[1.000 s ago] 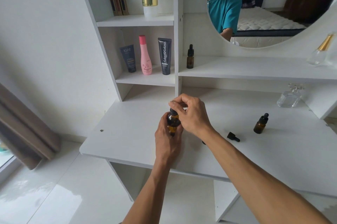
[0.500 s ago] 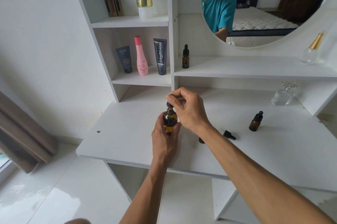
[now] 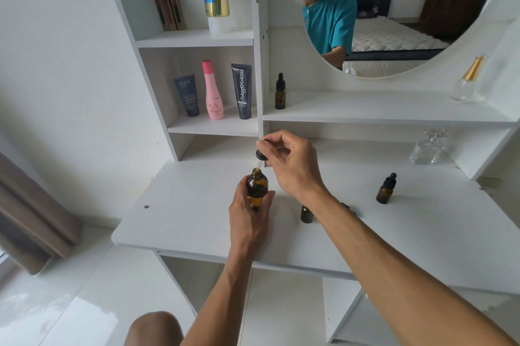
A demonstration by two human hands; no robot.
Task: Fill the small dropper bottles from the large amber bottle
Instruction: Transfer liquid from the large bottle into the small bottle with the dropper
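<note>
Dropper cap lifted just above the large amber bottle, centre of frame.

Left hand [image 3: 247, 213] gripped the large amber bottle [image 3: 256, 189] around its body, upright over the tabletop [image 3: 180, 205], probably to steady it while the neck stood open. Right hand [image 3: 292, 165] pinched the dropper cap [image 3: 260, 155] by fingertips, pipette pointing down at the bottle mouth; likely drawing liquid for transfer. An uncapped small dropper bottle [image 3: 306, 214] stood just right of centre, partly hidden behind the right forearm, near enough for a short carry. Its loose cap [image 3: 349, 208] lay beside it. A capped dropper bottle [image 3: 386, 189] stood at right; another [image 3: 280, 91] on the shelf [image 3: 394, 112], upper centre.
</note>
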